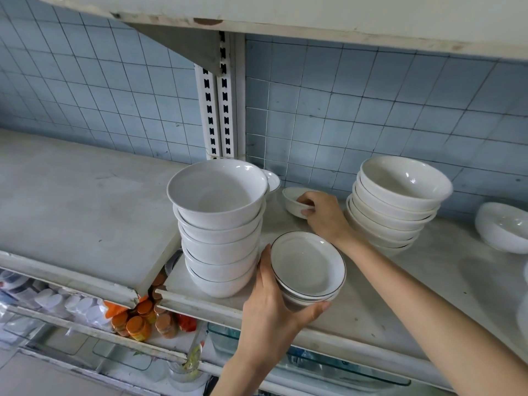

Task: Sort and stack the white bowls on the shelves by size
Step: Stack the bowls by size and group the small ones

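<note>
My left hand grips a short stack of small dark-rimmed white bowls just above the front of the white shelf. Farther back, my right hand closes on the rim of a single small white bowl that rests on the shelf. A tall stack of several large white bowls stands left of my hands. A second stack of wide white bowls stands to the right. Another small bowl peeks out behind the tall stack.
A lone white bowl sits at the far right. The adjoining shelf board lies to the left. An upper shelf overhangs. Jars with orange lids and glass containers sit on the shelf below. Blue tiles back the shelves.
</note>
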`<move>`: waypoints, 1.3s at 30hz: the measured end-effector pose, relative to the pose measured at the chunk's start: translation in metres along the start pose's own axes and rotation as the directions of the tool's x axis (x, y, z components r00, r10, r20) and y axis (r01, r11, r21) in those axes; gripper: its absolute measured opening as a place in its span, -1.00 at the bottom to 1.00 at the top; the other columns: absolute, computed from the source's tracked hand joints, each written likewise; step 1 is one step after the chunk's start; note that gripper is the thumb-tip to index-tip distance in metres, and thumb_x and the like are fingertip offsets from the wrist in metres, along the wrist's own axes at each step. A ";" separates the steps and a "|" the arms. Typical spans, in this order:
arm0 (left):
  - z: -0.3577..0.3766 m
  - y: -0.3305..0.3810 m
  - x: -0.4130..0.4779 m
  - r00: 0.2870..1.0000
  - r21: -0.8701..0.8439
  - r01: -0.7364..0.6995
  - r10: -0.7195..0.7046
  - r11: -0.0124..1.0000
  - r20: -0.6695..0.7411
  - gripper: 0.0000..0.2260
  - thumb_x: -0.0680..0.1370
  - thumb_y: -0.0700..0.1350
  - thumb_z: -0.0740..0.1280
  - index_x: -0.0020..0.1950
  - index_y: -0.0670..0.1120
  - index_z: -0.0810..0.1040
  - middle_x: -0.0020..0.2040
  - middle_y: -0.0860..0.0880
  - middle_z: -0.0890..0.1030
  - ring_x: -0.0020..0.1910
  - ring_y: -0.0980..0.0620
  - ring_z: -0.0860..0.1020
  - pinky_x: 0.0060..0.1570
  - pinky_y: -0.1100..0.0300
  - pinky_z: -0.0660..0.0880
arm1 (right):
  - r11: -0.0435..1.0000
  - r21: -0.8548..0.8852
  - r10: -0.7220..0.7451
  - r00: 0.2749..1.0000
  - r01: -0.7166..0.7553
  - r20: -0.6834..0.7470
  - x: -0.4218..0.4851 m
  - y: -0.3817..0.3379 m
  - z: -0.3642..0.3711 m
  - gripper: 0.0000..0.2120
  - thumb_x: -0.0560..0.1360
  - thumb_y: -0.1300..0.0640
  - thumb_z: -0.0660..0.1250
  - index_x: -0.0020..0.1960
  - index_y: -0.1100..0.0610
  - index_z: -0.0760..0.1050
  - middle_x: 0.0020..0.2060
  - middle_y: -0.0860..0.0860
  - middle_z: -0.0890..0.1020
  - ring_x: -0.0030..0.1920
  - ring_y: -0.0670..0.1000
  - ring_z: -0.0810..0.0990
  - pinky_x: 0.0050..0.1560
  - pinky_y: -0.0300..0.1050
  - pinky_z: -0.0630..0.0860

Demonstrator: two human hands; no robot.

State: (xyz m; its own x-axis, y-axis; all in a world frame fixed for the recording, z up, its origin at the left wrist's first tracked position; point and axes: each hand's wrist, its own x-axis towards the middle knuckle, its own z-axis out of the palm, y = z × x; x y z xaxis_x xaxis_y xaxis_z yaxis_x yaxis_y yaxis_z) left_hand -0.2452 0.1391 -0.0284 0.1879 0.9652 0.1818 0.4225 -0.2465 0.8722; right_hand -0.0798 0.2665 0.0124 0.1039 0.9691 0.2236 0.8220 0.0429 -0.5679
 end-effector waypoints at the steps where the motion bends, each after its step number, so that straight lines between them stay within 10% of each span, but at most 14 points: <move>1: 0.000 0.000 0.000 1.000 0.000 -0.001 0.001 1.000 -0.002 0.04 0.15 0.38 0.43 0.49 0.13 0.02 0.43 0.24 0.24 0.39 0.21 0.31 0.21 0.26 0.40 | 1.000 -0.005 -0.016 1.000 0.016 -0.017 0.000 0.000 -0.001 -0.80 0.42 0.40 0.28 0.01 0.27 0.58 -0.05 0.15 0.62 0.00 0.12 0.54 -0.02 -0.16 0.35; 11: 0.001 0.000 0.001 1.000 0.002 -0.002 0.002 1.000 -0.009 0.10 0.09 0.49 0.37 0.49 0.11 0.04 0.43 0.23 0.26 0.38 0.20 0.33 0.19 0.27 0.41 | 0.993 0.114 -0.030 0.993 0.043 -0.114 -0.017 -0.009 -0.005 -0.80 0.42 0.45 0.26 -0.06 0.24 0.56 -0.14 0.07 0.59 -0.16 -0.01 0.48 -0.22 -0.49 0.30; 19: 0.001 0.001 0.001 1.000 -0.024 -0.019 0.019 1.000 -0.010 0.04 0.13 0.44 0.40 0.48 0.12 0.05 0.40 0.27 0.28 0.33 0.25 0.35 0.13 0.32 0.39 | 0.979 0.186 -0.052 0.982 0.086 -0.183 -0.032 -0.016 -0.023 -0.80 0.45 0.43 0.31 0.00 0.23 0.59 -0.13 -0.04 0.56 -0.06 -0.02 0.52 -0.03 -0.20 0.39; 28: -0.002 0.001 0.001 0.999 -0.251 -0.026 0.032 0.968 0.019 -0.10 0.21 0.33 0.51 0.43 0.09 0.21 0.33 0.20 0.43 0.34 0.15 0.41 0.26 -0.02 0.46 | 0.931 0.264 -0.196 0.955 0.252 -0.223 -0.066 -0.015 -0.053 -0.86 0.42 0.41 0.37 -0.08 0.22 0.58 -0.18 -0.02 0.59 -0.16 -0.31 0.49 -0.08 -0.49 0.33; 39: -0.005 0.004 0.003 0.999 -0.360 -0.031 0.040 0.933 0.020 -0.24 0.22 0.25 0.55 0.32 0.22 0.29 0.26 0.25 0.49 0.29 0.17 0.46 0.27 -0.05 0.46 | 0.876 0.361 -0.311 0.947 0.320 -0.084 -0.124 -0.007 -0.076 -0.82 0.41 0.41 0.39 -0.13 0.15 0.60 -0.20 -0.08 0.60 -0.14 -0.11 0.56 -0.04 -0.28 0.46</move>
State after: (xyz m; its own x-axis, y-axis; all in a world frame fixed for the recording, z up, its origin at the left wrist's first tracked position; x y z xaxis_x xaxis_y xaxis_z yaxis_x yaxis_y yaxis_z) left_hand -0.2477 0.1418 -0.0224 0.2221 0.9526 0.2080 0.0693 -0.2282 0.9712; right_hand -0.0559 0.1273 0.0482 -0.1100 0.8838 0.4547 0.5517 0.4348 -0.7118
